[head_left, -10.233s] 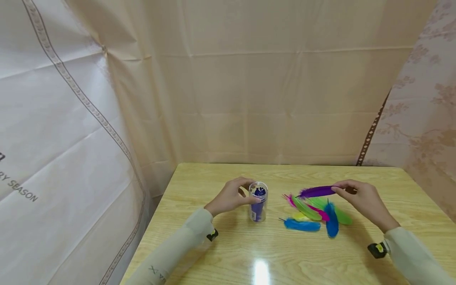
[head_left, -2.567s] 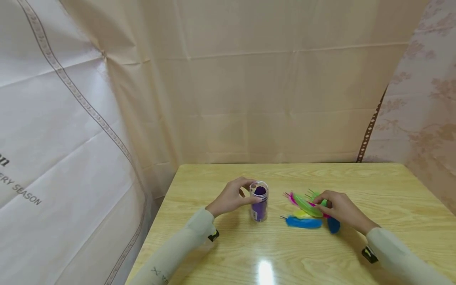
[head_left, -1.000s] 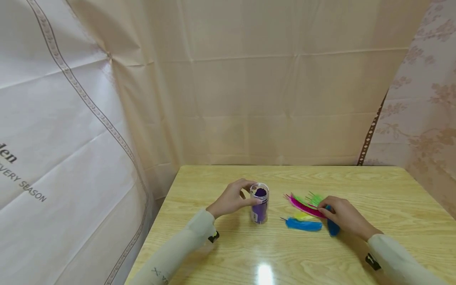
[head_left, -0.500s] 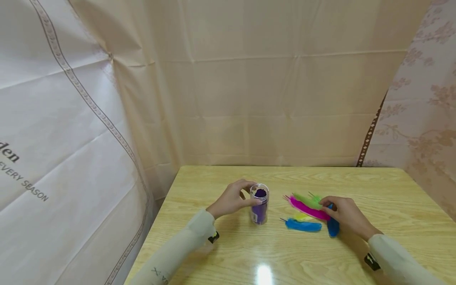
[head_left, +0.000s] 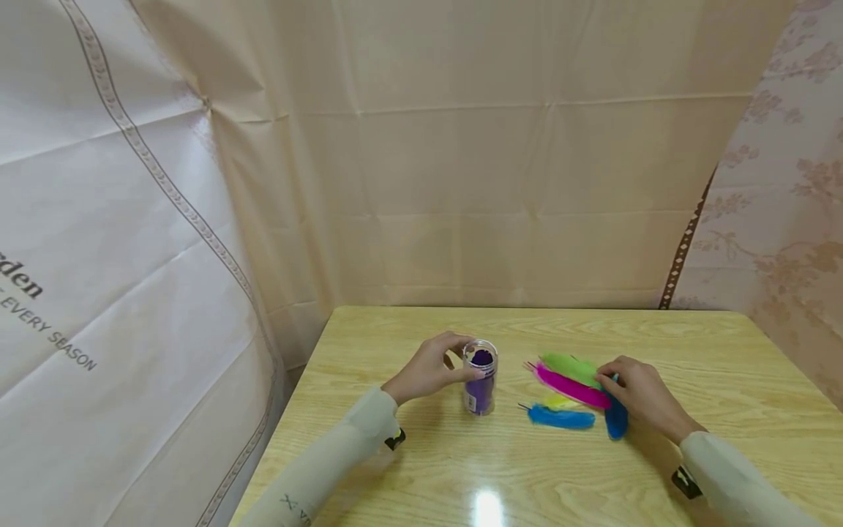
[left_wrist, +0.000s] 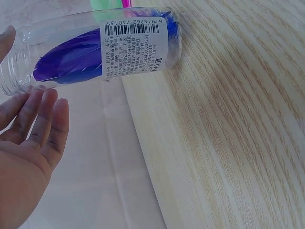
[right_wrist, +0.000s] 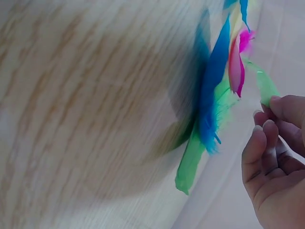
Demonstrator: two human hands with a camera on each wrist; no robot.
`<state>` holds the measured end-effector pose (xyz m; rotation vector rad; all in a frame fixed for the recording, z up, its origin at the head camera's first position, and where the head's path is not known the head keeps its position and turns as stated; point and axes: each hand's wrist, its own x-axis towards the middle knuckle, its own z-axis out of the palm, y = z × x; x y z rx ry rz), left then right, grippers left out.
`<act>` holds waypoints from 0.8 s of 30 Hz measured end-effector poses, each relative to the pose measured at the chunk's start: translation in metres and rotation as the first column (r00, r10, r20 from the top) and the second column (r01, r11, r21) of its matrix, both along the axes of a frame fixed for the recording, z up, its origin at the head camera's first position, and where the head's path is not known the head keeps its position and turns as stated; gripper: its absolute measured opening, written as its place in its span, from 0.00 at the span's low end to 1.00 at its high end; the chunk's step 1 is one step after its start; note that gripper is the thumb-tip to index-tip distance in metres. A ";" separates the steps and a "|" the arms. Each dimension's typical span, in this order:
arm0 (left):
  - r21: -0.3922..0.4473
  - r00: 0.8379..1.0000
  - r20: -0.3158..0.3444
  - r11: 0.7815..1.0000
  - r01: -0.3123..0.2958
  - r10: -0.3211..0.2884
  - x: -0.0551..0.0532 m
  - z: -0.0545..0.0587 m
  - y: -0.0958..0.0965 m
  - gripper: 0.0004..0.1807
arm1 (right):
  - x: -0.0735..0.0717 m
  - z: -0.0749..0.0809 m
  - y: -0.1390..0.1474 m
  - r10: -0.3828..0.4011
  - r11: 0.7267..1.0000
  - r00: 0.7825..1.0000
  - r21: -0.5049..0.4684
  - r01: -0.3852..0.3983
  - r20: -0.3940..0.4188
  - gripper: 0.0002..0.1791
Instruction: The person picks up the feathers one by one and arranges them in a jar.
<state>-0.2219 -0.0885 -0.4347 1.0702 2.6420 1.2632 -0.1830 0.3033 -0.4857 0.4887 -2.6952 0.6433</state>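
Observation:
My left hand (head_left: 431, 368) grips the neck of a clear, lidless jar (head_left: 470, 401) that stands upright on the table, its label facing the left wrist view. Purple and blue feathers (left_wrist: 71, 55) fill much of it. To the right, my right hand (head_left: 642, 391) pinches one end of a green feather (head_left: 568, 368) between thumb and fingers, above the pile. Below that lies a magenta feather (head_left: 574, 388), with a yellow feather (head_left: 558, 402) partly under it. A blue feather (head_left: 616, 422) lies beneath my right hand. Another green feather (right_wrist: 190, 164) shows in the right wrist view.
A second blue feather (head_left: 561, 418) lies nearest the front of the pile. The wooden table (head_left: 408, 468) reaches back to a beige cloth (head_left: 454, 219). A white printed cloth (head_left: 118, 293) hangs at the left.
Ten seconds ago my right hand held a purple feather; the jar shows more purple now. The green feather has shifted off the magenta one, back and slightly up. My left hand keeps its place.

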 end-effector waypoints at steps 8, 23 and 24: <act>0.005 1.000 0.008 1.000 -0.002 0.002 -0.001 0.000 0.000 0.34 | 0.000 0.010 0.000 -0.053 0.997 0.998 -0.055 0.054 0.025 0.05; 0.009 1.000 0.006 1.000 -0.007 0.007 -0.003 -0.001 0.002 0.34 | -0.003 0.024 0.000 -0.068 0.982 0.997 -0.177 0.061 -0.034 0.08; 0.009 1.000 0.006 1.000 -0.009 0.008 -0.003 -0.001 0.003 0.35 | -0.003 0.025 0.000 -0.064 0.982 0.997 -0.180 0.056 -0.038 0.08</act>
